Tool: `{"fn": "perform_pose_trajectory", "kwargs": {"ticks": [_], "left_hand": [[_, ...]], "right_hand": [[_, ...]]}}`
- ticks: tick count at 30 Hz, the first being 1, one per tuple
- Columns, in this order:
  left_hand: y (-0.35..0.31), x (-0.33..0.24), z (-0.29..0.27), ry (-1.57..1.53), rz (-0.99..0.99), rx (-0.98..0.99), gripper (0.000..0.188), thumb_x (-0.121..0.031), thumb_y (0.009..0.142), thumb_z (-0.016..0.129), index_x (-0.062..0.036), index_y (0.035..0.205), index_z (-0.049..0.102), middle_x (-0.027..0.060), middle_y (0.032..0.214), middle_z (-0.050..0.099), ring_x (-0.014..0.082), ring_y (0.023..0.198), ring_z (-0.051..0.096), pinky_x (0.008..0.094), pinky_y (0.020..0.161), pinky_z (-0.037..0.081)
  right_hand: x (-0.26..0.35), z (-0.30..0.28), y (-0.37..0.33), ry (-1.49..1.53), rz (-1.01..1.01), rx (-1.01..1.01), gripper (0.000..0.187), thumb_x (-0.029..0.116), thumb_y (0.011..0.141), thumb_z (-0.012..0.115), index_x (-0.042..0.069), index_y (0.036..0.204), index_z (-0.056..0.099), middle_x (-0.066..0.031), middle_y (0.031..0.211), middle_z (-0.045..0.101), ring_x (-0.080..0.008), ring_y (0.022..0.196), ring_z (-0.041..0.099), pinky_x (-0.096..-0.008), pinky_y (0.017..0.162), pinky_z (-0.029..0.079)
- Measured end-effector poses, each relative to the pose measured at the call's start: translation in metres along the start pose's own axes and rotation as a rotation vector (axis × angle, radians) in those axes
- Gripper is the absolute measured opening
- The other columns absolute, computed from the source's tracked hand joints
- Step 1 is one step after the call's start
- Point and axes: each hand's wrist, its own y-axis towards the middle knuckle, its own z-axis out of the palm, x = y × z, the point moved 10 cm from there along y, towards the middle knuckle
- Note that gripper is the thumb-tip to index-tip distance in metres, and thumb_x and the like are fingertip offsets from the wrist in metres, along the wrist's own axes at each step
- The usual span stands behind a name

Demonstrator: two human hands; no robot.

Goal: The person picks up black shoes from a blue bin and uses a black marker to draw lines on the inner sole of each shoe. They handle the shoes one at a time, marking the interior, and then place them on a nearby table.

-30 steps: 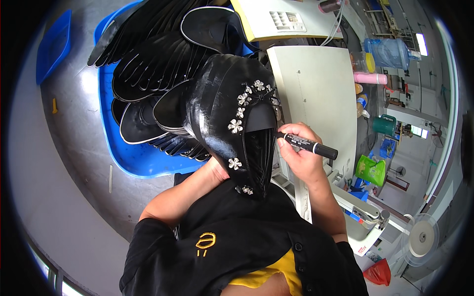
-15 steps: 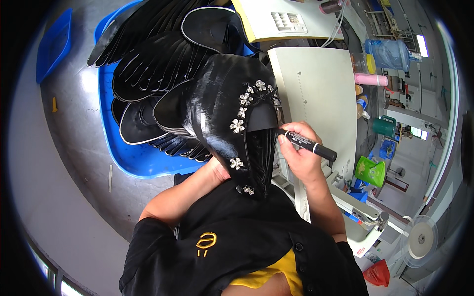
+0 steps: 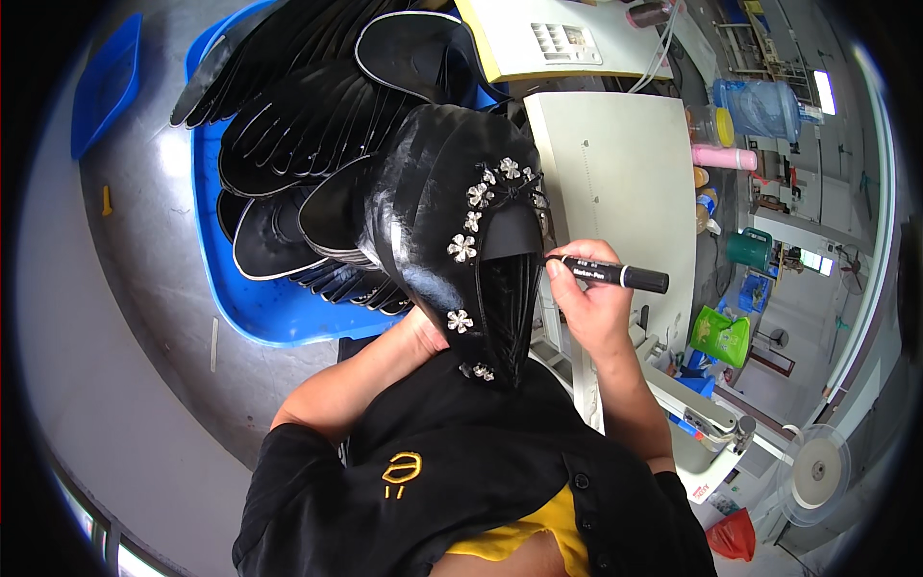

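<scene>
A thick stack of glossy black shoe uppers (image 3: pixel 423 183) is held up in front of my chest. Silver flower ornaments (image 3: pixel 461 248) line the edge of its opening. My left hand (image 3: pixel 423 332) supports the stack from its lower left side; its fingers are hidden behind the pieces. In my right hand (image 3: pixel 591 298) is a black marker pen (image 3: pixel 615 275), pinched between thumb and fingers. The pen's tip end is at the right edge of the opening; whether it touches cannot be made out.
More black uppers (image 3: pixel 288 125) pile up in a blue tray (image 3: pixel 226 298) at the left. A pale machine table (image 3: pixel 625 183) stands close on the right, with a sewing machine (image 3: pixel 707 423) below it. A second blue tray (image 3: pixel 106 87) lies far left on the grey floor (image 3: pixel 154 221).
My right hand has shifted slightly right, and the marker pen has swung closer to level and rolled a little. The stack and my left hand stay almost where they were.
</scene>
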Motion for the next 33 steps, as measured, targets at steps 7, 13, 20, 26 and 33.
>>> {"fn": "perform_pose_trajectory", "kwargs": {"ticks": [7,13,20,26,33], "left_hand": [[-0.001,-0.002,-0.002,0.001,0.018,0.009,0.040,-0.033,0.095,0.041,-0.0024,0.116,0.055,0.0121,0.106,0.063,0.0215,0.087,0.064,0.0375,0.073,0.055],[0.000,-0.002,-0.004,0.013,0.024,0.005,0.040,-0.033,0.095,0.042,-0.0025,0.117,0.055,0.0121,0.105,0.064,0.0213,0.087,0.064,0.0372,0.073,0.055],[0.000,-0.001,-0.008,-0.019,0.017,-0.023,0.039,-0.033,0.095,0.043,-0.0026,0.114,0.057,0.0124,0.104,0.064,0.0219,0.086,0.064,0.0375,0.072,0.055],[-0.002,-0.003,-0.013,0.033,0.046,-0.095,0.038,-0.033,0.094,0.043,-0.0027,0.114,0.057,0.0122,0.104,0.064,0.0222,0.085,0.064,0.0375,0.072,0.055],[-0.002,-0.001,-0.014,0.037,0.033,-0.093,0.037,-0.032,0.094,0.044,-0.0031,0.113,0.058,0.0107,0.101,0.065,0.0208,0.084,0.065,0.0369,0.071,0.055]], "right_hand": [[-0.002,-0.002,0.003,0.113,0.016,-0.068,0.012,0.000,0.083,0.062,0.000,0.091,0.053,-0.0003,0.073,0.055,-0.0038,0.062,0.049,-0.0188,0.056,0.042],[-0.003,0.002,0.001,0.068,0.037,0.024,0.013,0.001,0.085,0.060,0.000,0.095,0.053,-0.0010,0.080,0.058,-0.0023,0.066,0.049,-0.0172,0.058,0.041],[-0.003,0.004,-0.001,0.115,0.066,-0.002,0.013,0.001,0.085,0.059,0.000,0.097,0.053,0.0000,0.081,0.057,-0.0013,0.065,0.047,-0.0162,0.058,0.039],[0.001,0.006,-0.003,0.075,0.053,0.010,0.015,0.001,0.085,0.060,0.000,0.097,0.053,0.0001,0.081,0.057,-0.0015,0.068,0.048,-0.0165,0.060,0.040],[-0.002,0.004,-0.007,0.043,0.001,0.017,0.016,0.001,0.085,0.060,0.000,0.099,0.052,-0.0012,0.084,0.057,-0.0027,0.067,0.049,-0.0173,0.061,0.041]]}}
